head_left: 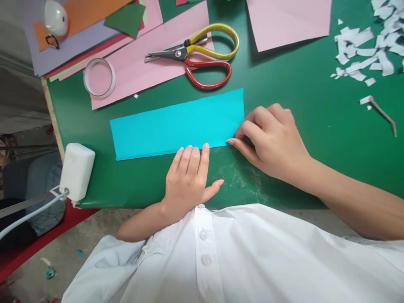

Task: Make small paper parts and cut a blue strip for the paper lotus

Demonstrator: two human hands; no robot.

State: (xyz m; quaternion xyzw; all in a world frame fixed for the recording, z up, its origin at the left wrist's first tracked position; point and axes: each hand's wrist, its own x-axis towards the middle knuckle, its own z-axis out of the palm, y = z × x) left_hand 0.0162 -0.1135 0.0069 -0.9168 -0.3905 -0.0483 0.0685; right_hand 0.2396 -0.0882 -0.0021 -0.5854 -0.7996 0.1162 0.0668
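Observation:
A folded strip of cyan paper point(176, 124) lies flat on the green table point(315, 109). My left hand point(189, 176) rests flat, fingers stretched together, fingertips pressing the paper's near edge. My right hand point(271, 139) is curled at the paper's right end, thumb and fingers pinching its near right corner.
Scissors point(202, 54) with one yellow and one red handle lie beyond the strip on pink paper point(148, 63). A tape ring point(99, 78) sits to their left, stacked coloured sheets point(85, 33) behind. More pink paper point(287, 21) and white scraps point(366, 50) lie at right. A white charger point(77, 170) sits at the table's left corner.

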